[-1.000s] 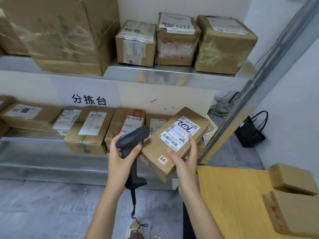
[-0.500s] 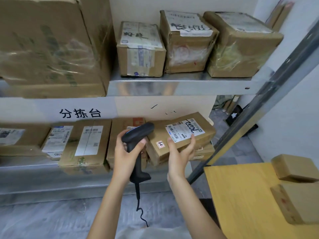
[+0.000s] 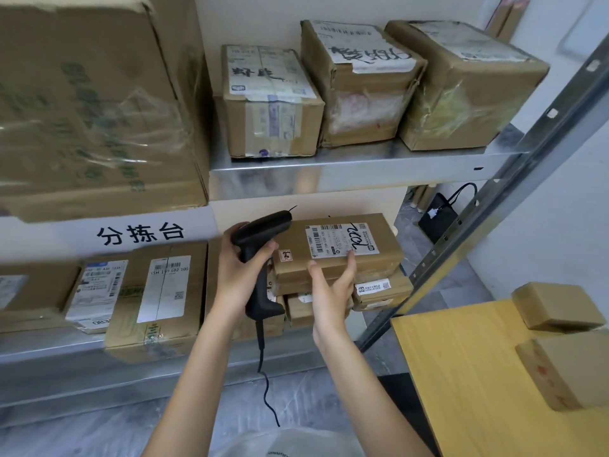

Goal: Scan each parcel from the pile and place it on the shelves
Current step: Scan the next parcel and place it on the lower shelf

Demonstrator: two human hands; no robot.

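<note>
A flat brown parcel [image 3: 382, 235] with a white label marked in black pen lies on top of a small stack of parcels [image 3: 384, 291] at the right end of the lower shelf [image 3: 66, 354]. My right hand [image 3: 333, 291] touches its front edge with straight fingers, fingertips on the label's lower rim and thumb spread to the left. My left hand [image 3: 237, 272] grips a black corded barcode scanner [image 3: 260, 229] by the handle, its head just left of the parcel.
Several labelled parcels fill the lower shelf to the left. The upper shelf [image 3: 329, 176] carries three boxes and a big carton [image 3: 92, 103]. A slanted metal post [image 3: 494, 209] borders the shelf. Two plain boxes [image 3: 560, 308] sit on the yellow table [image 3: 478, 374]. A black bag [image 3: 438, 216] stands behind.
My right hand carried the parcel forward from mid-air onto the stack on the lower shelf and has loosened from a grip to straight fingers. The scanner moved along to the shelf.
</note>
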